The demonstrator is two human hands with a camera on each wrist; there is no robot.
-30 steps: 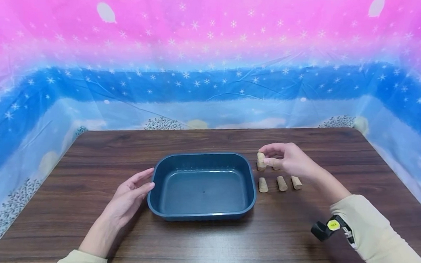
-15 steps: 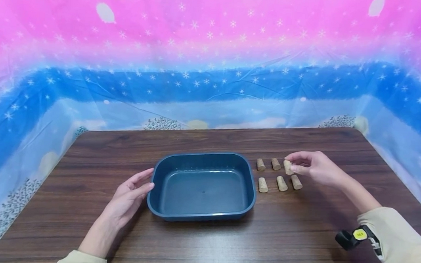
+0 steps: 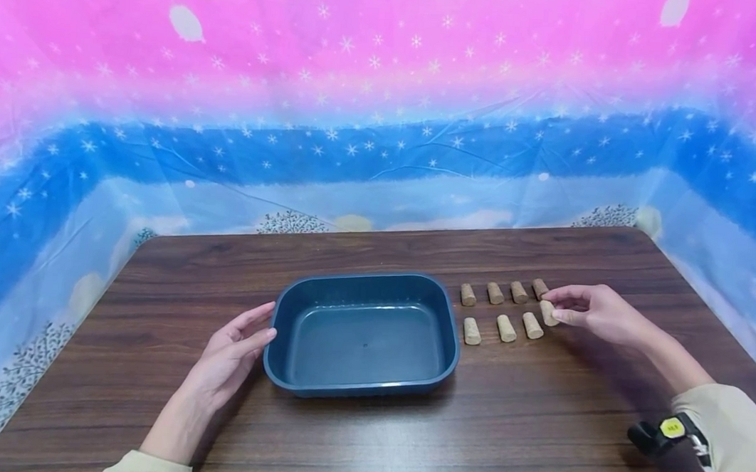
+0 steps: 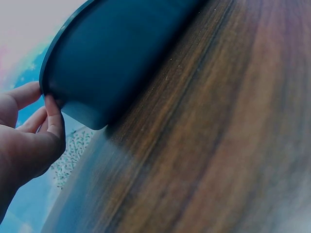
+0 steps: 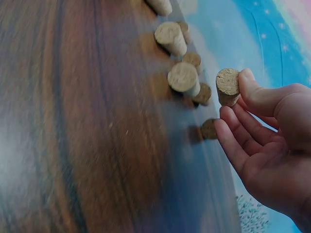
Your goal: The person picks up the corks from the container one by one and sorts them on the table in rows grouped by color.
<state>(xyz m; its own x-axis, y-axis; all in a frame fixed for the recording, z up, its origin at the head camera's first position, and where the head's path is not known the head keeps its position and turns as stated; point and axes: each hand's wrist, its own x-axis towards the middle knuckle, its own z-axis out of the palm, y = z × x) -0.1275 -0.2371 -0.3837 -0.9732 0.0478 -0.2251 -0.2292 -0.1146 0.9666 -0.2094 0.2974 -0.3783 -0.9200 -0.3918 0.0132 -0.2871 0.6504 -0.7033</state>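
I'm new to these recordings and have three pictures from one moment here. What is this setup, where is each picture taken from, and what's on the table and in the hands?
No machine: a person works bare-handed, wearing three cameras. The wide picture comes from the head; the two close ones from the wrists. On the brown table sits an empty blue tray, with two rows of corks to its right. The left hand rests its fingers against the tray's left rim, as the left wrist view shows. The right hand pinches one cork at the right end of the near row, lifted slightly.
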